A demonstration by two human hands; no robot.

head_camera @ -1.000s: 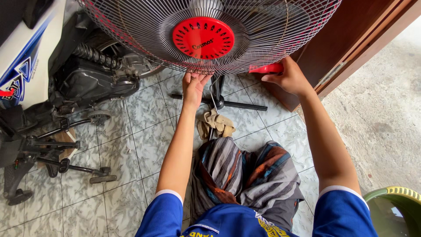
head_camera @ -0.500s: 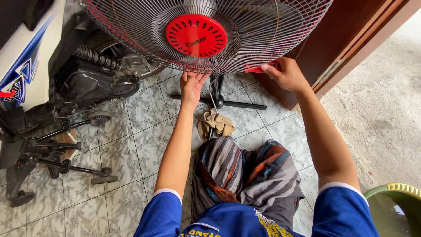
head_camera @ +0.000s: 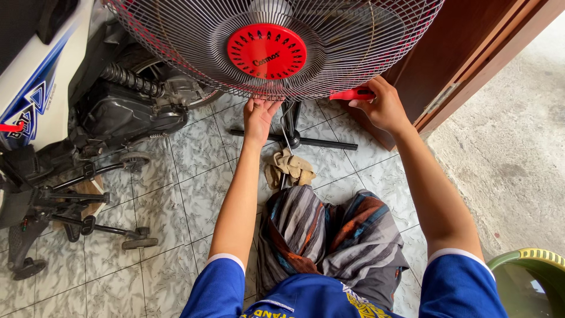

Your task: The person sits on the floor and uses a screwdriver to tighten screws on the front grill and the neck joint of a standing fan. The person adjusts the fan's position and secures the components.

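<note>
A big fan point(head_camera: 276, 47) fills the top of the view. It has a round wire cage and a red round cap point(head_camera: 266, 51) in the middle of the cage. The fan leans toward the person, so the cage faces down at them.

The left hand point(head_camera: 259, 116) reaches up to the bottom edge of the cage, just under the red cap. The palm is turned up and the fingers point(head_camera: 265, 106) are spread a little, with the tips touching the wire. It holds nothing else.

The right hand point(head_camera: 382, 106) is at the lower right edge of the cage. It is closed around a red tool point(head_camera: 351, 94) with a thin handle. The tip of the tool points left, right at the rim of the cage.

Under the fan is its black stand point(head_camera: 294, 140), shaped like a cross, flat on the tile floor point(head_camera: 194, 188). A crumpled tan rag point(head_camera: 289, 168) lies on the floor next to the stand, between the person's arms.

The person sits on the floor in a blue shirt with white trim on the sleeves and a striped cloth point(head_camera: 329, 235) over the legs.

On the left stands a motorbike point(head_camera: 70, 106), white and blue on top and black below, with its kickstand and foot pegs down by the floor. On the right is a brown wooden door frame point(head_camera: 471, 65), and past it a rough grey ground. A green bucket point(head_camera: 529, 271) peeks in at the bottom right corner.
</note>
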